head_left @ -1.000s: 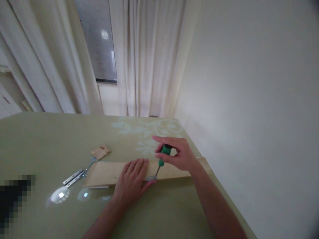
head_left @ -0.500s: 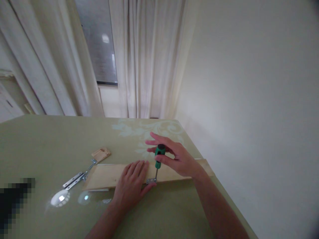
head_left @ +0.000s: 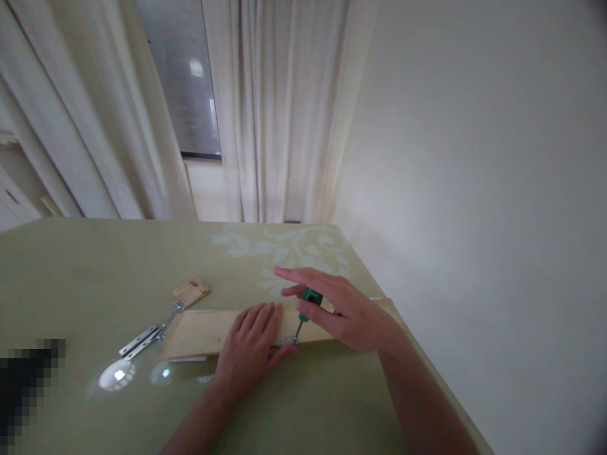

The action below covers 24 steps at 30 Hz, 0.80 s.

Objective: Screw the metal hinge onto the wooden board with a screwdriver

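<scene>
My right hand [head_left: 348,311] holds a small screwdriver [head_left: 310,297] with a green handle and a black end, thumb on the near side, other fingers stretched out beyond it. Its thin shaft leans, the tip down at the right end of a small metal hinge [head_left: 287,341]. This hinge lies at the near edge of a pale wooden board [head_left: 199,332]. With its fingers flat across the board's top and the thumb along the near edge by the hinge, my left hand [head_left: 251,341] grips the board. Whatever screw is under the tip is too small to make out.
Metal rails with holes [head_left: 138,342] lie left of the board, beside bolt-like metal pieces [head_left: 171,313]. Behind them is a small wooden piece [head_left: 191,291]. The green table [head_left: 109,265] ends close to the white wall [head_left: 474,189] on the right. Curtains [head_left: 279,114] hang behind.
The screwdriver has tilted, its handle now lower and further right. My right hand has moved down and right with it, fingers more over the handle. The left hand stays on the board.
</scene>
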Tool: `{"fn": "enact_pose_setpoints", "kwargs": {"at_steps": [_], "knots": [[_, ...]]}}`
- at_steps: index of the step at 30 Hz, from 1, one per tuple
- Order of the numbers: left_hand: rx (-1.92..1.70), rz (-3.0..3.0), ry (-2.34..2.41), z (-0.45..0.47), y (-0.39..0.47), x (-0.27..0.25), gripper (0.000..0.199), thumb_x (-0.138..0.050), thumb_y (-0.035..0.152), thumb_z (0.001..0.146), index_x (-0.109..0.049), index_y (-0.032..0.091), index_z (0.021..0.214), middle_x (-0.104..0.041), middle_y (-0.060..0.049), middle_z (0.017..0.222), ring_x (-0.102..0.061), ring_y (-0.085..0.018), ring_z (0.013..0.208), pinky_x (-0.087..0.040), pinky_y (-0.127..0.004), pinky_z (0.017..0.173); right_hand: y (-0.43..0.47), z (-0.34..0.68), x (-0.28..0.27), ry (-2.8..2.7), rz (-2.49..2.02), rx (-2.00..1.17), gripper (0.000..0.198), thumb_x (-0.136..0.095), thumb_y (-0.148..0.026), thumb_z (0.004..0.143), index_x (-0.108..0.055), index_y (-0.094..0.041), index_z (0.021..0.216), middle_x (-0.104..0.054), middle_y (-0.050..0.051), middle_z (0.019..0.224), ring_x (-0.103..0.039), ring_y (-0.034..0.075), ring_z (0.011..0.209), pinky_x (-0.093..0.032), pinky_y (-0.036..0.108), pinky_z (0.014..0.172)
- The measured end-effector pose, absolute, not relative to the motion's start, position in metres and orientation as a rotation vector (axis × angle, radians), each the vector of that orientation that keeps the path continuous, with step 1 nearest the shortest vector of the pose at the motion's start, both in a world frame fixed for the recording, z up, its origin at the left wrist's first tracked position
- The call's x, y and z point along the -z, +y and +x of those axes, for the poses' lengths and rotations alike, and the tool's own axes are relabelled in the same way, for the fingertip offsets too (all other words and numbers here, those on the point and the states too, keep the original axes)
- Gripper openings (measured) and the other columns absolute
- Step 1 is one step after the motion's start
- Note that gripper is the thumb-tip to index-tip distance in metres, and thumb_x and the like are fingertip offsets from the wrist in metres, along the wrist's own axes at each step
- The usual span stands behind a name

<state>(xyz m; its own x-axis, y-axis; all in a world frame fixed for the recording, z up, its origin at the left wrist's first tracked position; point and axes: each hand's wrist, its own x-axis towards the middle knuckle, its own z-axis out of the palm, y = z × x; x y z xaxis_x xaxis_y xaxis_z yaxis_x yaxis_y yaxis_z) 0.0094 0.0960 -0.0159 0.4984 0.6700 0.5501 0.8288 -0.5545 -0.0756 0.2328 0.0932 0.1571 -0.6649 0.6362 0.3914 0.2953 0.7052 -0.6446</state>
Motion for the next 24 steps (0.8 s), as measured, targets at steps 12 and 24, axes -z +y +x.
{"fn": "enact_pose_setpoints", "kwargs": {"at_steps": [12,24], "knots": [[0.960,-2.439,-0.999,0.014,0.093,0.020,0.038,-0.049,0.041,0.110,-0.067,0.016,0.132,-0.074,-0.010,0.131,-0.066,-0.027,0.121,-0.041,-0.045,0.113,0.103,0.229,-0.145,-2.258,-0.759,-0.387,0.057,-0.039,-0.019,0.105,-0.041,-0.024,0.162,-0.061,0.010,0.151,-0.063,0.022,0.132,-0.051,0.041,0.111],[1.231,-2.579,-0.759,0.020,0.086,0.011,0.014,-0.058,0.016,0.106,-0.071,0.018,0.109,-0.077,-0.003,0.101,-0.067,-0.018,0.091,-0.049,-0.037,0.095,0.113,0.231,-0.140,-2.141,-0.700,-0.528,0.038,-0.063,-0.037,0.105,-0.066,-0.030,0.142,-0.081,0.004,0.118,-0.076,0.018,0.109,-0.058,0.033,0.099]]}}
